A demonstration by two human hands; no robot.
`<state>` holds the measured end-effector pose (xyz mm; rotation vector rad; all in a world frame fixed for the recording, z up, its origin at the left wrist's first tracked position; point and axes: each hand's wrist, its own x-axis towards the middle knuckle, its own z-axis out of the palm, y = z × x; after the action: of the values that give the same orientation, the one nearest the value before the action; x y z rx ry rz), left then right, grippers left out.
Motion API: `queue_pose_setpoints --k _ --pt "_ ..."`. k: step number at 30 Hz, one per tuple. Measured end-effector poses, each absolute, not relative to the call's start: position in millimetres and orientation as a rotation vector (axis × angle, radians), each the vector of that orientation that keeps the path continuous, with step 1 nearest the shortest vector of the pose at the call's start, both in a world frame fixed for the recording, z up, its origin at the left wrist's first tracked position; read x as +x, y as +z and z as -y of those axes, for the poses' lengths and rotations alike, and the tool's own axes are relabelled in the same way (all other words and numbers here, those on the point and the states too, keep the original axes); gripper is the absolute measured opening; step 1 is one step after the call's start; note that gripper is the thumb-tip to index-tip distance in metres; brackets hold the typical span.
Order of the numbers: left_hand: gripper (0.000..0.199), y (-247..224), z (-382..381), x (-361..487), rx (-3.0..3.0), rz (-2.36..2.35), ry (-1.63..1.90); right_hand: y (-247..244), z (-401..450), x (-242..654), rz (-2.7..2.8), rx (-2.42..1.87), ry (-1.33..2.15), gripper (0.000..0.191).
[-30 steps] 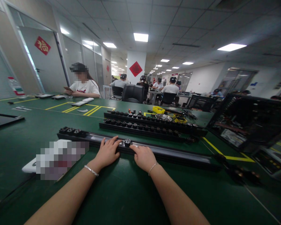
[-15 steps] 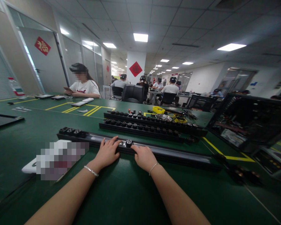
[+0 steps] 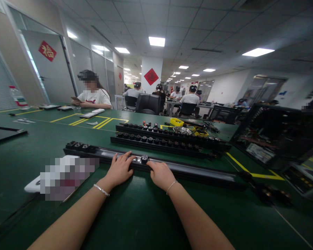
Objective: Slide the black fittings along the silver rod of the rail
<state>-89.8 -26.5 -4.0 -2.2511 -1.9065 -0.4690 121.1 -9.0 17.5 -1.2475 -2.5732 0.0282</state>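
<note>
A long black rail (image 3: 198, 173) with a shiny inner channel lies across the green table. My left hand (image 3: 120, 169) rests on its near edge with fingers spread, holding nothing. Right of it, a small black socket module (image 3: 144, 159) sits in the channel. My right hand (image 3: 160, 173) touches the module's right side with its index finger; the other fingers are curled and what lies under them is hidden. Several black modules (image 3: 78, 145) stand at the rail's left end.
Two black rails (image 3: 156, 146) filled with modules lie behind, near a yellow tray (image 3: 176, 122). An open black case (image 3: 276, 135) stands at the right. A white object (image 3: 33, 184) lies at the left. A person (image 3: 95, 93) sits across the table.
The small module has shifted slightly to the right along the channel, and my right index finger has moved a little with it. My left hand has stayed in place.
</note>
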Motion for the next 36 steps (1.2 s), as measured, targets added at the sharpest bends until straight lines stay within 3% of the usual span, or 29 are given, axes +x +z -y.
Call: queue_pose_setpoints --k 36 --pt "0.053 -3 27 -90 -2.259 1.902 -0.474 28 8 133 2.607 -1.254 0.065 0.032"
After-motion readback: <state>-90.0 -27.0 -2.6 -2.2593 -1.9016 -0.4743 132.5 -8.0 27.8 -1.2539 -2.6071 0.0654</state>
